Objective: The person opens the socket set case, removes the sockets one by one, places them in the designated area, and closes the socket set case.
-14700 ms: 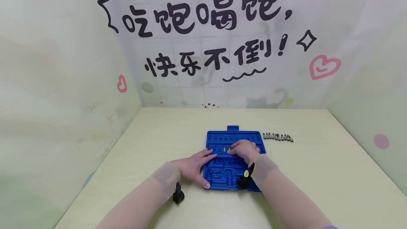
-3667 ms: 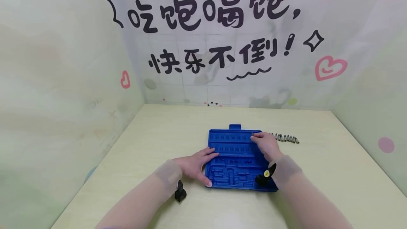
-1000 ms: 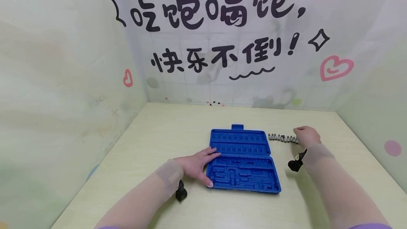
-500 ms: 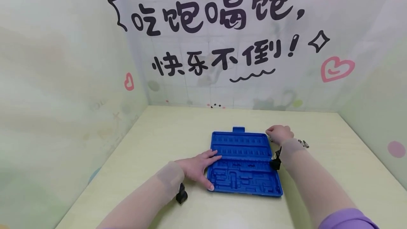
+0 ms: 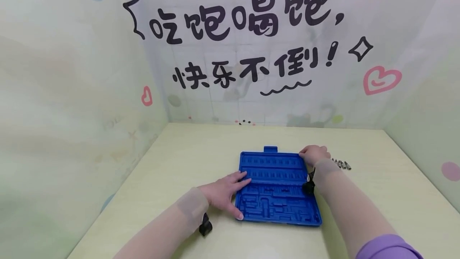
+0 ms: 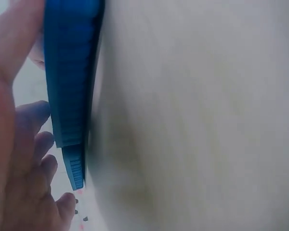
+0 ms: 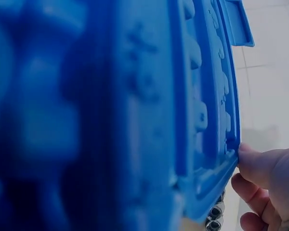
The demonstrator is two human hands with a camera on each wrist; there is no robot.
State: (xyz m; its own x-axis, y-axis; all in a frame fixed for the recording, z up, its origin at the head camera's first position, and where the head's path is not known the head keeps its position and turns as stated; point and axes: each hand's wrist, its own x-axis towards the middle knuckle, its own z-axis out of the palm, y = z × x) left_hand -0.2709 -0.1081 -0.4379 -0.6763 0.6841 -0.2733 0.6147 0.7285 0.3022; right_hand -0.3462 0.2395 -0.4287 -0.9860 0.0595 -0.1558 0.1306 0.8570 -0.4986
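A blue plastic tool case (image 5: 258,164) lies opened flat on the table, its moulded slots bare where visible. My left hand (image 5: 227,192) spreads over its left side, with fingers on the edge and the thumb near the front corner. My right hand (image 5: 316,154) grips the far right corner of the lid. In the right wrist view, the thumb (image 7: 257,166) presses that corner and the other fingers curl below the rim. Small metal sockets (image 5: 341,164) lie in a row right of the case, partly hidden by the right hand and wrist.
A latch tab (image 5: 270,149) sticks out from the lid's far edge. A black wrist camera (image 5: 308,188) overlaps the case's right side. The light wooden table (image 5: 201,147) ends at a printed back wall (image 5: 223,103), with side walls left and right.
Earlier, my right hand picked metal pieces from the lid's slots, and these slots are now bare. It then went to the row's right end and came back left to the lid corner. Left hand stays.
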